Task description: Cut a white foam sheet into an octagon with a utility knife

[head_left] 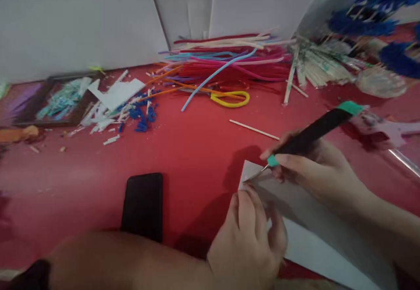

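A white sheet of card lies slanted at the lower right, its narrow corner pointing up and left. My left hand presses on the sheet near that corner, fingers bent and close together; whether they pinch anything is hidden. Wrapped in my right hand is a black-handled tool with green ends. Its thin metal tip touches the card just above my left fingertips.
A black phone lies left of my hands. Farther back are yellow-handled scissors, coloured pipe cleaners, paper scraps, a thin stick, wrapped sticks and a dark frame. White panels stand behind.
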`<state>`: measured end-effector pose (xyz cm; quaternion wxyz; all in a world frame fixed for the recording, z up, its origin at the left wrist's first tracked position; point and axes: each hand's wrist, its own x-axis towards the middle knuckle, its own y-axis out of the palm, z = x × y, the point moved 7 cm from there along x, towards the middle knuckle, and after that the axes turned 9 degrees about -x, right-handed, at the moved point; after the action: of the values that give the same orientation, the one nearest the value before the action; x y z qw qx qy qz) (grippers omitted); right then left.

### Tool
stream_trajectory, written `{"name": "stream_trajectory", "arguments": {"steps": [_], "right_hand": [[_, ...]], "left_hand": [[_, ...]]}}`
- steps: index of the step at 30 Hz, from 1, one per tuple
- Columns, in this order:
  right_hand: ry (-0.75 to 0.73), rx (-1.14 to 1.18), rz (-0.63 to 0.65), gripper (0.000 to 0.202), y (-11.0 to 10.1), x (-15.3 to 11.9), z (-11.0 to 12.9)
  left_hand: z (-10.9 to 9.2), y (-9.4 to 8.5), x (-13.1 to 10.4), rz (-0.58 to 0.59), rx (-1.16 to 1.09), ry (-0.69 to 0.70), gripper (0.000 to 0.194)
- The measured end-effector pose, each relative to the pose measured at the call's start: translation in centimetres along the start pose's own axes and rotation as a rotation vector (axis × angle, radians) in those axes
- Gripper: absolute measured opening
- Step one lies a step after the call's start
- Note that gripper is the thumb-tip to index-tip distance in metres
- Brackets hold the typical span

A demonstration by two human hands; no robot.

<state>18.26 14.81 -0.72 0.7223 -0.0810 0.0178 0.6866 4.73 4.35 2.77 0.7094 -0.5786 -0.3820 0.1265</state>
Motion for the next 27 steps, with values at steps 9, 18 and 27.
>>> {"name": "stream_trajectory", "arguments": {"steps": [9,18,27], "right_hand": [[0.017,-0.006,-0.014,0.03,-0.3,0.1,0.2],[0.025,0.0,-0.056,0.032,-1.0,0.0,-0.2],[0.079,0.049,-0.121,0.038,-1.9,0.4,-0.2]], "left_hand": [[-0.1,0.2,-0.1,0.047,0.005,0.034,0.029],[-0.1,-0.1,0.0,0.037,0.019,0.043,0.033],[0.0,0.0,0.1,0.037,0.018,0.047,0.034]]}}
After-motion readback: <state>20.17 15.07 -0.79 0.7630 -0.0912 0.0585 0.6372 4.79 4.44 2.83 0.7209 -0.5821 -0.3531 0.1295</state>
